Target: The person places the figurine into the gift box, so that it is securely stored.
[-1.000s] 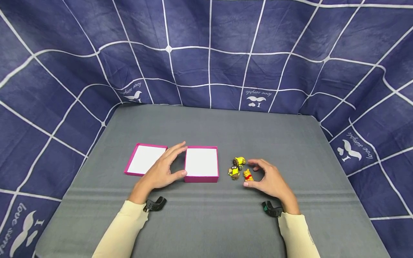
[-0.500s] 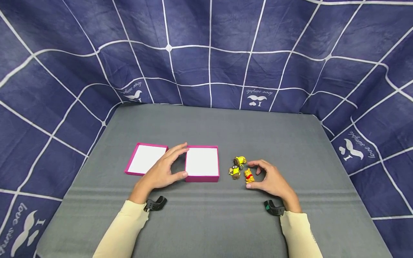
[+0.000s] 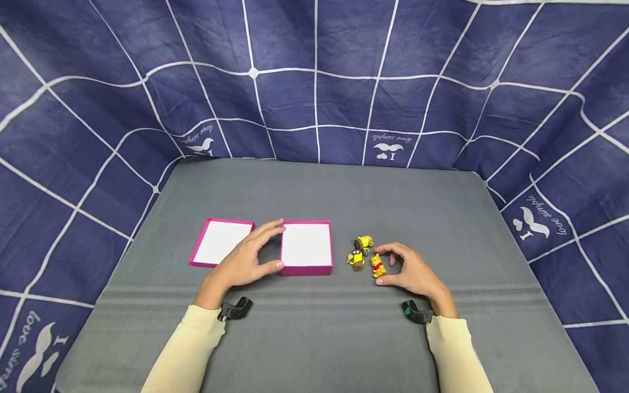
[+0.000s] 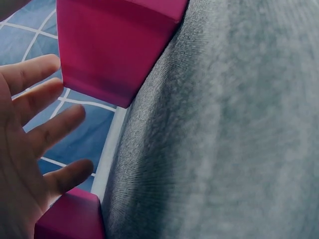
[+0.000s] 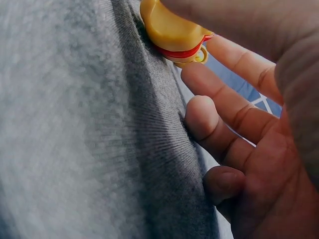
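Nearest: two sleeves (image 3: 182, 352), cream, soft knit; two wrist mounts (image 3: 236, 309), black, moulded. Right hand (image 3: 414, 272): index tip a little lower than a second earlier, thumb drawn clear of the feet; the two bracket a bear figure (image 3: 378, 266), so that a grasp seems all but set, though whether they pinch cannot be told. Bear: lying on the grey cloth (image 3: 319, 191), glossy yellow, rounded, red band, small loop (image 5: 204, 55). Left hand (image 3: 244, 261): unmoved, fingers spread apart, thumb and fingertips at the left edge of a box (image 3: 307, 271), square, smooth magenta walls, white inside; firm contact uncertain. Between box and bear: a goggled figure (image 3: 357, 260), yellow and brown; just beyond it, another figure (image 3: 364, 242), similar colours. Left of the box: a shallow tray (image 3: 221, 240), magenta-rimmed, white-faced. Farthest: a curtain (image 3: 290, 98), navy, creased, white-gridded.
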`<state>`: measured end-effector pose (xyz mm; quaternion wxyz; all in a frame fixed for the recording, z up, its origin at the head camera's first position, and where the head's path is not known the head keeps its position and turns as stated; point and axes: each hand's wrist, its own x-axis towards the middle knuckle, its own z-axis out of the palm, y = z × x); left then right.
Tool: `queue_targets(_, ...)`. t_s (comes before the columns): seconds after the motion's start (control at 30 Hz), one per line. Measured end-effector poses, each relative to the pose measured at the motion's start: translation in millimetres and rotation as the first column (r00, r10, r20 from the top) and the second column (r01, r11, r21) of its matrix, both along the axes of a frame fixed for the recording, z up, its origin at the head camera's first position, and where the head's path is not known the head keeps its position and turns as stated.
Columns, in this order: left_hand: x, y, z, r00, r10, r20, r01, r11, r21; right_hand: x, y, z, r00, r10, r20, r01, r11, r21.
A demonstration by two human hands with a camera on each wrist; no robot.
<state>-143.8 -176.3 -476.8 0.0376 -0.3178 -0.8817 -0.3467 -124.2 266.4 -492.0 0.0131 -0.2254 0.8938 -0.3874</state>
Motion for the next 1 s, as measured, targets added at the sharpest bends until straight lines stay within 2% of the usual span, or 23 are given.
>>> queue_targets(0.33, 2.0, 0.0, 2.3, 0.999, 0.01, 0.05, -0.009, 1.0, -0.023, -1.4, 1.0, -2.6, 0.999, -0.006, 0.039, 0.006, 1.0, 0.014)
queue_targets(0.77, 2.9, 4.6, -0.9, 0.998, 0.015, 0.062, -0.012, 0.999, -0.043, 6.4, 4.3, -5.4, 1.0, 0.011, -0.014, -0.01, 0.999, 0.042)
queue_targets(1.0, 1.1, 1.8, -2.1, 0.999, 0.017, 0.04, -0.016, 0.999, -0.035, 1.2, 1.6, -4.1, 0.999, 0.029, -0.025, -0.029, 0.999, 0.019)
